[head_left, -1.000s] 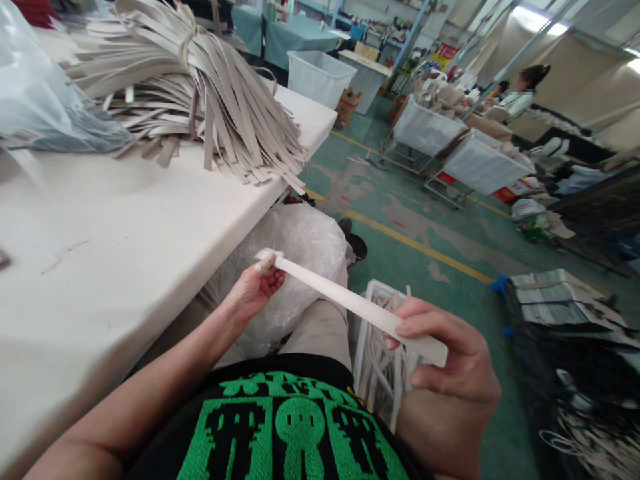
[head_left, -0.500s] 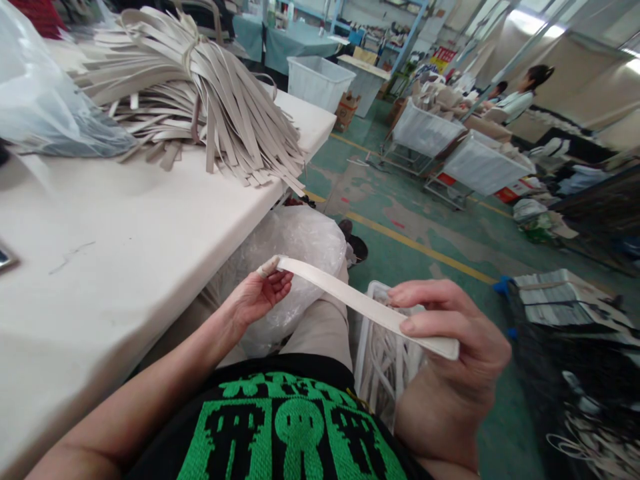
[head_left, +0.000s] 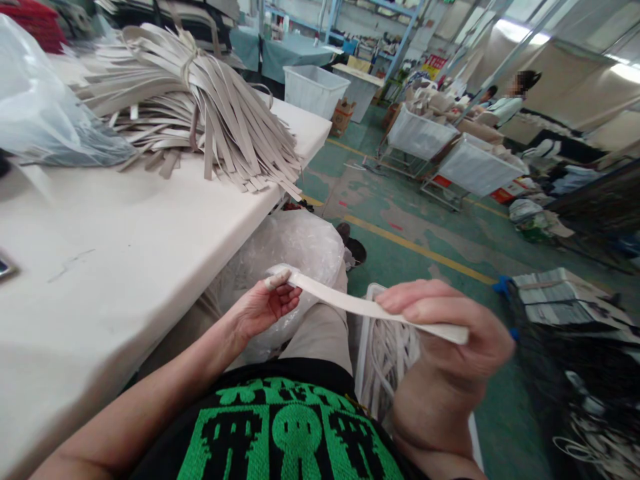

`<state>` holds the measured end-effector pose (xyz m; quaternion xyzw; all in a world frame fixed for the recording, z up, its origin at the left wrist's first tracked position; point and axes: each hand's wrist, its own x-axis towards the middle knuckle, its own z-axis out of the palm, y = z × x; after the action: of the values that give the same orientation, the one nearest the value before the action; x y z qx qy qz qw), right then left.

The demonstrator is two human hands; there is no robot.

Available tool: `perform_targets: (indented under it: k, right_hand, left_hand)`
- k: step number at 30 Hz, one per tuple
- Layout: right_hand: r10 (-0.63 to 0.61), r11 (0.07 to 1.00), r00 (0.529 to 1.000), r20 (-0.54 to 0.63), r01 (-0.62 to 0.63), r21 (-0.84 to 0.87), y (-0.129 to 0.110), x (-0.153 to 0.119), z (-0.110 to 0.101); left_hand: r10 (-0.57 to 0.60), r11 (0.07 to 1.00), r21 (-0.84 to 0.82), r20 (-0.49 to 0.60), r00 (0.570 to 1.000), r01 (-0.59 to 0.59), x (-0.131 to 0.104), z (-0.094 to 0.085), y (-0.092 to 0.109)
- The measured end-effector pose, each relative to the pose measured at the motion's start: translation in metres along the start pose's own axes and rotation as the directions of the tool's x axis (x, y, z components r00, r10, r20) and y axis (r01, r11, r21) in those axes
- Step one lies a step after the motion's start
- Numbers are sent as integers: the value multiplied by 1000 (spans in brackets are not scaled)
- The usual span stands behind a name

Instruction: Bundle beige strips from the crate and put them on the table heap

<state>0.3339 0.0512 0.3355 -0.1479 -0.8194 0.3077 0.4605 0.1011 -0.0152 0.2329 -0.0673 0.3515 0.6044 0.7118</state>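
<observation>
One pale strap point(head_left: 340, 300), left hand point(head_left: 264, 308) kinda half-curled, pinching the far end, right hand point(head_left: 477, 327) gripping by the near end.

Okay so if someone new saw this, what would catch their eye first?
Probably the bright green pattern on the black shirt at the bottom of the view. Above it, the left hand and right hand hold a pale strap near its two ends. At upper left, a big tied bundle of strips fans out over the table.
</observation>
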Motion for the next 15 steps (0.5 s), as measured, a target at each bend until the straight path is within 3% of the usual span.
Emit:
perform_targets:
  k: [3,7,9,13,15]
  right_hand:
    - [-38,999,991,-129,36,-17,-7,1,-3]
    - [-42,999,981,-190,40,-15,-15,5,4]
    - [-38,999,983,-179,39,-2,-14,6,12]
    - [-28,999,998,-49,30,26,0,8,28]
    - [-37,998,997,-60,40,53,4,10,32]
  left_hand:
    - [-30,1000,7,7,1000,30,0,-1,-5]
    - [-91,996,0,17,996,91,-2,0,-10]
    - [-114,993,2,37,993,114,-3,1,-13]
    - [-104,995,12,66,992,104,-4,1,-13]
    - [-103,995,10,56,993,102,-4,0,-12]
